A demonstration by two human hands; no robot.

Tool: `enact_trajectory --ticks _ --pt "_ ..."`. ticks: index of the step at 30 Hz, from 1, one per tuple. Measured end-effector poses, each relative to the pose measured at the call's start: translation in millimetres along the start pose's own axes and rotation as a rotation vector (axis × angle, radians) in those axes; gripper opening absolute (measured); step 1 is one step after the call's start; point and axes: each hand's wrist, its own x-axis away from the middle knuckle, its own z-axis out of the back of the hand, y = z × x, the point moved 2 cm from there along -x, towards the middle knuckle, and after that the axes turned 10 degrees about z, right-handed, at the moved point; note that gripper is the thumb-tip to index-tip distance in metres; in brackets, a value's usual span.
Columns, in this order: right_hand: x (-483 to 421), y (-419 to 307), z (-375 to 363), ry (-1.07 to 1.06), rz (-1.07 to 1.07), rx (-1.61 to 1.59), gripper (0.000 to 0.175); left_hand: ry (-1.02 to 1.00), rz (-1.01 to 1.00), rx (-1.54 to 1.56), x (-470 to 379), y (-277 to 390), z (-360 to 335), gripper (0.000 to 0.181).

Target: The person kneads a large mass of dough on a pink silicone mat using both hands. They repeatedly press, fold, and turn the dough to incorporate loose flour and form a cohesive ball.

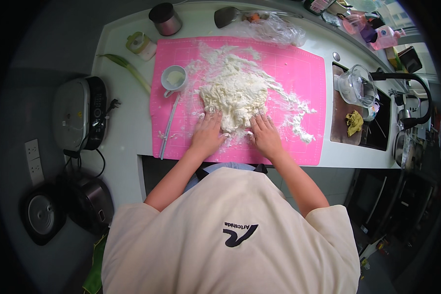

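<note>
A rough, shaggy mass of dough (pixel 235 99) lies on a pink silicone kneading mat (pixel 301 73), with loose flour (pixel 233 66) behind it and trailing off to the right. My left hand (pixel 207 128) touches the near left edge of the dough, palm down with fingers stretched forward. At the near right edge, my right hand (pixel 264 132) touches it in the same way. Flour and bits of dough cling to the fingertips of both hands. Left of the dough stand a white cup (pixel 174 78) with pale contents and, nearer me, a pair of chopsticks (pixel 169 126) on the mat.
A green onion (pixel 132 71), a lidded container (pixel 141 45) and a dark-lidded canister (pixel 165 19) sit back left. Behind the mat are a spatula (pixel 226 17) and a plastic bag (pixel 268 29). To the right, a clear bowl (pixel 357 86) and yellow cloth (pixel 354 123) lie by the sink (pixel 380 136).
</note>
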Motion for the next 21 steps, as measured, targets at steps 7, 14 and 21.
enact_trajectory --ticks 7,14,21 --pt "-17.8 14.5 36.9 -0.119 -0.110 -0.316 0.044 -0.220 0.062 0.031 -19.9 -5.1 19.5 0.061" --pt "-9.0 -24.0 13.0 0.046 0.003 -0.040 0.054 -0.110 0.082 -0.040 -0.2 -0.2 8.9 0.074" --pt "-30.8 -7.1 3.5 -0.057 -0.048 -0.308 0.042 -0.283 0.085 0.019 -22.4 -6.7 15.2 0.062"
